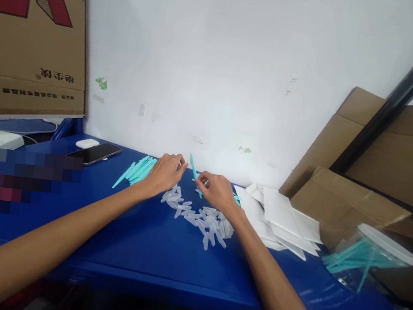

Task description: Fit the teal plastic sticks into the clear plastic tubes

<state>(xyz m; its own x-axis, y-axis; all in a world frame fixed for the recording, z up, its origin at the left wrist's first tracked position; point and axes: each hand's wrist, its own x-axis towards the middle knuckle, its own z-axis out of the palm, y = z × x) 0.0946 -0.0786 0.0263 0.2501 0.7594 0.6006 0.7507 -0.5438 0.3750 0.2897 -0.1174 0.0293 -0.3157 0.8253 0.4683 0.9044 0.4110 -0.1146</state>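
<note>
My right hand (216, 190) pinches a slim turquoise eyebrow razor (192, 166) between thumb and fingers, its long end pointing up and left. Just to the left is my left hand (169, 171), its fingers curled together and apart from that razor; whatever may be between its fingertips is hidden. Below both hands lies a loose heap of translucent plastic caps (208, 223) on the blue table (125, 243). Beside my left wrist, a pile of turquoise razors (140, 170) lies roughly in parallel. More turquoise pieces show partly behind my right hand.
White paper packets (284, 218) are stacked right of my right wrist. A clear jar (362, 262) with a white lid holds turquoise sticks at the right. Cardboard (351, 196) leans behind it. A phone (98, 154) and a white case (87, 143) lie at the left, near the wall.
</note>
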